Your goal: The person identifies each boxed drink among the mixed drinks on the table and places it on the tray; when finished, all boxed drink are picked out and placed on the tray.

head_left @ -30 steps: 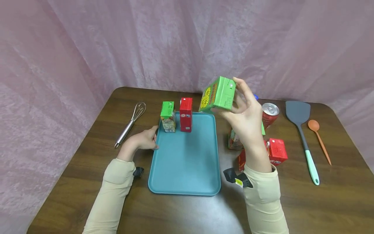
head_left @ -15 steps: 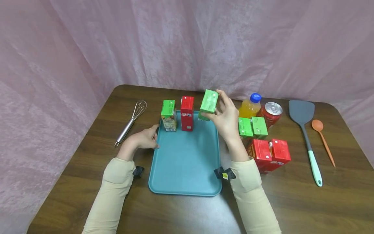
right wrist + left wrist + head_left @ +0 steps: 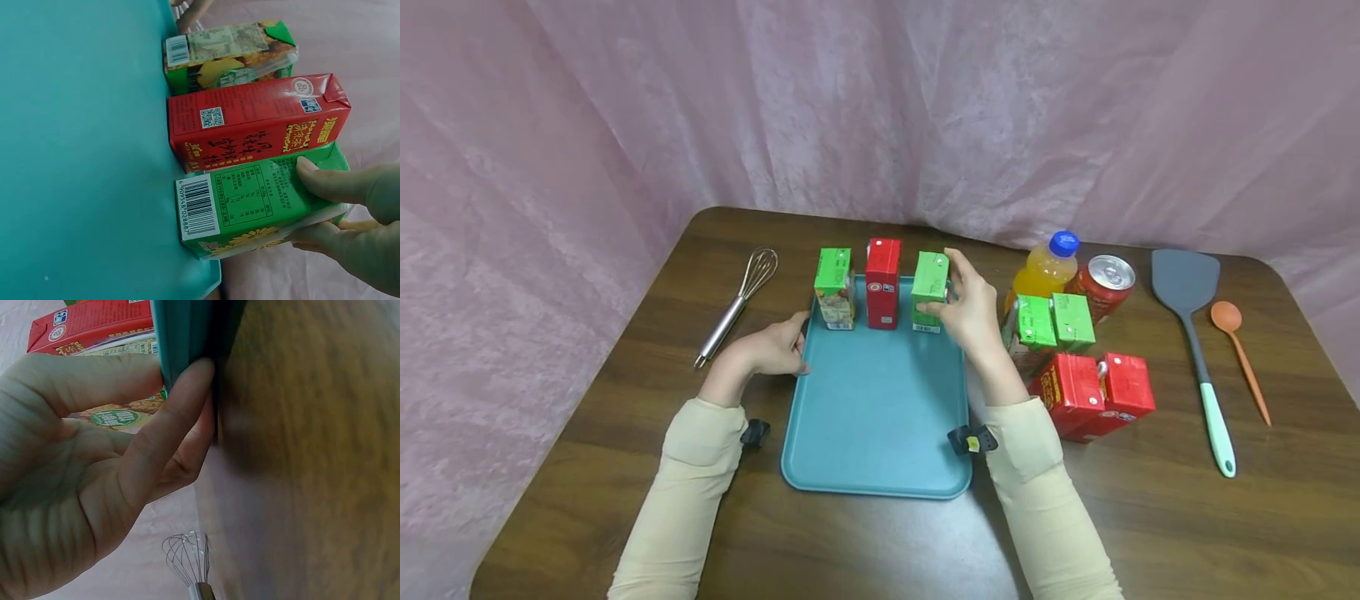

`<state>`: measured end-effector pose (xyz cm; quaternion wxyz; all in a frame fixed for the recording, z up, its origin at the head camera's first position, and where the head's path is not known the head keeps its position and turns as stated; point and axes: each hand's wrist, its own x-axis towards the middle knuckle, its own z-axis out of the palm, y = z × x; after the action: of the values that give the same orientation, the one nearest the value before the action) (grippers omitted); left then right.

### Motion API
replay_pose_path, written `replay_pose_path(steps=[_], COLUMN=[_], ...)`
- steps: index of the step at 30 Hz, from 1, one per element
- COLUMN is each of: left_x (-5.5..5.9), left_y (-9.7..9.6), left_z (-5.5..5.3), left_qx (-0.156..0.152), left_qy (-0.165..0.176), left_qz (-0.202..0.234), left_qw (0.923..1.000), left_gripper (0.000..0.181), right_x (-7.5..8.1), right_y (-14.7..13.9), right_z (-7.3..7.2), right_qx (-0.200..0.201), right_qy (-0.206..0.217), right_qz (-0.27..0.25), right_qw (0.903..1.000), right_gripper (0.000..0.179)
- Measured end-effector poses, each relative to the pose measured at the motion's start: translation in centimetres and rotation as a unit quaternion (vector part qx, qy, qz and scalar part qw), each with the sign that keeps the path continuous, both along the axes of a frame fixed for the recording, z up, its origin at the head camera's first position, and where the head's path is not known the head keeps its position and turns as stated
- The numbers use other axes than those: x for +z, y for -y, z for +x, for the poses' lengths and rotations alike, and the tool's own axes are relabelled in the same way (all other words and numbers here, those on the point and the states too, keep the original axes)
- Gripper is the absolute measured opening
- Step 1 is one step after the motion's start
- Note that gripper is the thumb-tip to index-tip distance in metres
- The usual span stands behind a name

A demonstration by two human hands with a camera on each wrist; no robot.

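My right hand [image 3: 970, 315] grips a green drink carton [image 3: 262, 197] with a yellow flower print, upright at the far right corner of the blue tray [image 3: 880, 417]. Left of it on the tray stand a red drink carton [image 3: 882, 287] and a green drink carton with a patterned side [image 3: 835, 292], in one row along the far edge. With thumb and fingers my left hand [image 3: 772, 346] pinches the tray's left rim, as the left wrist view shows; the fingers [image 3: 165, 434] reach around its edge.
Right of the tray stand two green cartons [image 3: 1072, 321], two red cartons [image 3: 1126, 387], an orange drink bottle [image 3: 1045, 271] and a red can [image 3: 1105, 287]. Farther right lie a spatula [image 3: 1187, 292] and an orange spoon [image 3: 1243, 354]. A whisk [image 3: 737, 304] lies to the left.
My right hand has carried the green carton left and down onto the tray, turning it from tilted to upright beside the red one. The left hand has stayed on the rim.
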<state>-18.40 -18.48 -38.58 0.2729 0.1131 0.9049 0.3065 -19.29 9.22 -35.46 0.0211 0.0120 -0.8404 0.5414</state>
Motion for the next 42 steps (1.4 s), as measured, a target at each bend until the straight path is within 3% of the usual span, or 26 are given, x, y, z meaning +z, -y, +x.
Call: replay_pose_path(steps=[3, 10, 20, 27, 31, 37, 42], left_x=[0.0, 0.2, 0.0, 0.0, 0.0, -0.3, -0.4], left_y=[0.0, 0.0, -0.2, -0.1, 0.0, 0.0, 0.2], left_z=[-0.1, -0.1, 0.2, 0.1, -0.1, -0.3, -0.5], left_qx=[-0.004, -0.003, -0.002, -0.002, -0.004, -0.005, 0.0], left_qy=[-0.004, 0.002, 0.01, 0.002, 0.002, 0.0, 0.002], left_qz=[0.002, -0.004, -0.001, -0.002, 0.002, 0.005, 0.002], left_qw=[1.0, 1.0, 1.0, 1.0, 1.0, 1.0, 1.0], left_gripper=[0.093, 0.092, 0.093, 0.093, 0.093, 0.093, 0.093], right_x=[0.1, 0.0, 0.5, 4.4, 6.5, 8.6, 9.0], right_y=[-0.3, -0.3, -0.4, -0.9, -2.1, -5.6, -9.7], right_z=[-0.2, -0.2, 0.5, 3.2, 5.0, 7.7, 9.7], right_qx=[-0.009, 0.005, 0.026, 0.046, 0.063, 0.152, 0.183], right_qy=[0.023, 0.065, 0.074, -0.013, -0.058, -0.056, -0.045], right_qz=[0.037, 0.03, 0.036, 0.04, 0.074, 0.128, 0.196], right_qw=[0.999, 0.9974, 0.9963, 0.9981, 0.9935, 0.9785, 0.9624], right_gripper=[0.084, 0.086, 0.091, 0.086, 0.08, 0.079, 0.083])
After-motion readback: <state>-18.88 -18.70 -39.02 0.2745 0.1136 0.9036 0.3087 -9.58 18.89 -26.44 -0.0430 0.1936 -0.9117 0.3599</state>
